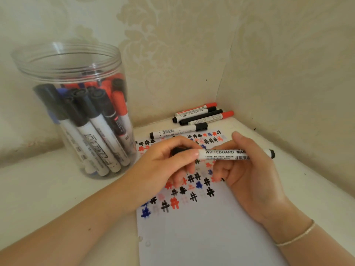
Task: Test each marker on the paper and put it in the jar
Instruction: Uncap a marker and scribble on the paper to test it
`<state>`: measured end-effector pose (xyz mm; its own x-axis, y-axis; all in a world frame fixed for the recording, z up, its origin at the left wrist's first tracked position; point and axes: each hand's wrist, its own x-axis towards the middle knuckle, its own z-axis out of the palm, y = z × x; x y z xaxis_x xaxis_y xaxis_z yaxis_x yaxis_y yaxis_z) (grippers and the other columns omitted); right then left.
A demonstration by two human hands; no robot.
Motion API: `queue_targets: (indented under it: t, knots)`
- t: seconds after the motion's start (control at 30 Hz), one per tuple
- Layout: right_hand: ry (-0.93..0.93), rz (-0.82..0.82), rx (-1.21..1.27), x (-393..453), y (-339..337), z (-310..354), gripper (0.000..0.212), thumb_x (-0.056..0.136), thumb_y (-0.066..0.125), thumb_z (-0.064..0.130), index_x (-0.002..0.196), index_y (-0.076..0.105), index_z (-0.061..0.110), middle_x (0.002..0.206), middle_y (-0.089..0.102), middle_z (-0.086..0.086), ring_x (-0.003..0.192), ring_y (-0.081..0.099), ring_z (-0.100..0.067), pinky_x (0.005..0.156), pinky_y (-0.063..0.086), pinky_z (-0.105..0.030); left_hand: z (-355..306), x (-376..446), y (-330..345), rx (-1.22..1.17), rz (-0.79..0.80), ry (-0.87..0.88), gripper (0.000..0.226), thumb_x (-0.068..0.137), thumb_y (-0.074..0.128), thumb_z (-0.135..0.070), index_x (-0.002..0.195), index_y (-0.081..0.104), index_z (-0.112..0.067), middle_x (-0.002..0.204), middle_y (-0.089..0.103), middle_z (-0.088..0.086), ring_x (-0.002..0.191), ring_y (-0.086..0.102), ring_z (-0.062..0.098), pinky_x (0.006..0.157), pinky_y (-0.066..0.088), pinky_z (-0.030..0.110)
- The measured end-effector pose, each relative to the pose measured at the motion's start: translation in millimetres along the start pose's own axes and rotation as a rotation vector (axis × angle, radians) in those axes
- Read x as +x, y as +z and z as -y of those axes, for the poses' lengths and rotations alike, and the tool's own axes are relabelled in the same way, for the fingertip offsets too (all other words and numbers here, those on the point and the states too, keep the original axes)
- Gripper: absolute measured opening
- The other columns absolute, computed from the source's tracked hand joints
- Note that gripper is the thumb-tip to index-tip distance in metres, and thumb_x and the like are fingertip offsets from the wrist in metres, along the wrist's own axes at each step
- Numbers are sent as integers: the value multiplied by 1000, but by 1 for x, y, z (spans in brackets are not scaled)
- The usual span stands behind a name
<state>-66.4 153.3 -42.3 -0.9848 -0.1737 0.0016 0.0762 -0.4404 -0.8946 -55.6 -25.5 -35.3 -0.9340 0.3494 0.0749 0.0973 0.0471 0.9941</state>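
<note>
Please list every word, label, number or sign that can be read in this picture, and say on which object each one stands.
"WHITEBOARD MAR", the rest hidden by fingers: on the marker held in both hands.
"MARKER", upside down, beside a barcode: on the loose marker lying above the paper.
"#"-like test marks in black, red and blue: on the paper.
Small print under the held marker's heading: too small to read.
Labels on the markers in the jar and in the corner pile: blurred, unreadable.

Jar (pixel 76 116) stands tall at left-rear of the desk (pixel 48 189), mouth open upward w/ free room above its rim, though inside it's packed w/ markers. Loose markers (pixel 199 116) fill the rear corner by the two walls (pixel 288 64), so no way thru there. Bare desk in front of the jar and the blank lower paper (pixel 201 237) give open passage btwn the forearms.
</note>
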Motion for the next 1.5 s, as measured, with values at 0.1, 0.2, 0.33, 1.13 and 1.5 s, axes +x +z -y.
queue_targets:
  t: [0.1, 0.2, 0.33, 1.13, 1.5]
  knots:
    - [-88, -186, -36, -1, 0, 0, 38, 75, 69, 31, 63, 44, 5, 45, 37, -6, 34, 30, -19, 40, 28, -26, 4, 0, 3, -139, -30, -95, 16, 88, 54, -23, 90, 64, -10, 57, 43, -1, 49, 29, 13, 45, 35, 23]
    - [-103, -216, -143, -3, 2, 0, 37, 78, 67, 26, 59, 42, 9, 46, 37, -9, 32, 24, -16, 39, 22, -22, 7, 0, 5, -109, -35, -91, 24, 87, 54, -30, 92, 58, -7, 57, 41, -2, 47, 31, 11, 48, 41, 20]
    - [-109, -188, -293, -4, 5, -4, 35, 87, 62, 23, 60, 46, 8, 44, 43, -15, 29, 25, -17, 38, 22, -19, 9, -1, 5, -68, -76, -74, 29, 79, 58, -40, 91, 62, -14, 65, 40, 7, 46, 36, 8, 50, 42, 18]
    - [-192, 253, -1693, 79, 95, 42, 22, 91, 46, 10, 107, 60, 14, 105, 63, -6, 87, 61, -22, 76, 52, -33, -192, -48, -55, 955, -944, 678, 21, 84, 58, -18, 66, 47, -18, 50, 48, -9, 47, 40, 13, 43, 30, 19]
    - [-434, 10, -1068, 104, 108, 31, 13, 88, 55, 18, 81, 46, 13, 68, 45, 2, 50, 40, -15, 44, 29, -24, -201, -33, -114, 1075, -779, 157, 22, 77, 57, -24, 57, 49, -19, 43, 43, -10, 42, 33, 10, 46, 28, 24]
